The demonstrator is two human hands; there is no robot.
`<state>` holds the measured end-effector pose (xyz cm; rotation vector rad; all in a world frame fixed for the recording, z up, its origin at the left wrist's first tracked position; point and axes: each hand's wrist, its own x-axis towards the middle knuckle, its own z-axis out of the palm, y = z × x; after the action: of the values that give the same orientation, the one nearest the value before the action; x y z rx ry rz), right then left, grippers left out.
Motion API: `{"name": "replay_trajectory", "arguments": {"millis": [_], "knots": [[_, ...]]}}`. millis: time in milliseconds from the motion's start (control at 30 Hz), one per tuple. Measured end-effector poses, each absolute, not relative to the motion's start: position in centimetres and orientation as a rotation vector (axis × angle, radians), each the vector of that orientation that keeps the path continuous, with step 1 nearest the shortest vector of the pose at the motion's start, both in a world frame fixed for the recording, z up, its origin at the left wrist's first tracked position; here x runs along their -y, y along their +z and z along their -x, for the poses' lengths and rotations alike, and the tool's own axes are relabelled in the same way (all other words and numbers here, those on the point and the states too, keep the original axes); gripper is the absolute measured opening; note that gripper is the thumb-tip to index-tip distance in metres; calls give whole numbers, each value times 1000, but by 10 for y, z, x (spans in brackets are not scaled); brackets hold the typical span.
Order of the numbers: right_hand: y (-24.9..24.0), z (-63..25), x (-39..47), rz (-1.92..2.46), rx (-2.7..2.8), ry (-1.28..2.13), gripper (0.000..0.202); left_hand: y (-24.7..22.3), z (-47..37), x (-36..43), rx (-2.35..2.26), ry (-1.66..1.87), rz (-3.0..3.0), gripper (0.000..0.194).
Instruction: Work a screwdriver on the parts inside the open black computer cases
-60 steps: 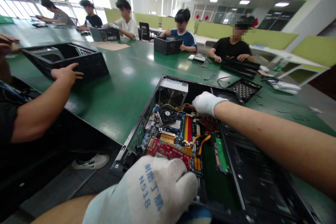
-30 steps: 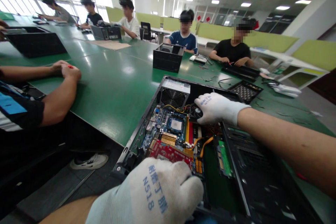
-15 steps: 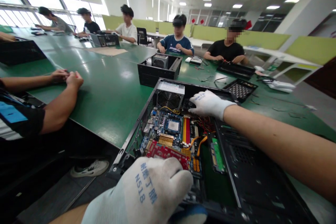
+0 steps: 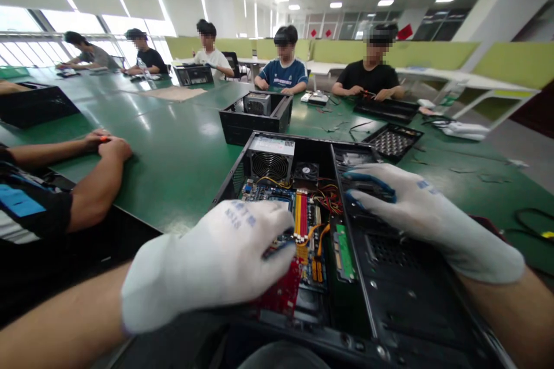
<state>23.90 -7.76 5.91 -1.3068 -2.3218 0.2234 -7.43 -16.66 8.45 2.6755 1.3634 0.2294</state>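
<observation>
An opened black computer case (image 4: 361, 282) lies in front of me, its insides facing up. My left hand (image 4: 216, 253), in a white glove with blue fingertips, hovers over the motherboard (image 4: 259, 189) with thumb and fingers apart. Below it is a red expansion card (image 4: 281, 294), partly covered. My right hand (image 4: 415, 213), gloved alike, is over the case's right part, its fingers spread and empty. Between the power supply (image 4: 272, 160) and the case's middle bar sits a small black fan (image 4: 306, 172). Coloured memory slots (image 4: 300, 216) and orange cables (image 4: 321, 236) show beside my left fingertips.
Another opened case (image 4: 255, 121) stands just beyond mine on the green table (image 4: 173, 167). A perforated black panel (image 4: 392, 141) lies to its right. A co-worker's hands (image 4: 106, 144) are at the left, and several people sit across the table.
My right hand has left the fan area and moved right and nearer, opening. My left hand has risen from the near side of the case to over the motherboard. The fan is now uncovered.
</observation>
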Motion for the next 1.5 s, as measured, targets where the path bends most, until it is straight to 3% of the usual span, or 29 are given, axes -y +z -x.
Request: {"name": "replay_trajectory", "arguments": {"millis": [200, 333, 533, 800, 1133, 1500], "knots": [[56, -240, 85, 1269, 2231, 349, 45, 64, 43, 64, -1451, -390, -2623, 40], [53, -242, 85, 1223, 2224, 393, 45, 31, 24, 26, -1397, -591, -2570, 44], [45, -247, 85, 1160, 2287, 396, 45, -9, 22, 10, -1333, -666, -2529, 42], [40, -247, 88, 1115, 2317, 393, 46, -14, 24, 10, -1338, -680, -2564, 61], [38, -247, 87, 1106, 2309, 330, 46, -17, 29, -4, -1385, -747, -2527, 44], [40, -246, 87, 1117, 2312, 318, 44, -17, 26, -3, -1371, -720, -2559, 51]]}}
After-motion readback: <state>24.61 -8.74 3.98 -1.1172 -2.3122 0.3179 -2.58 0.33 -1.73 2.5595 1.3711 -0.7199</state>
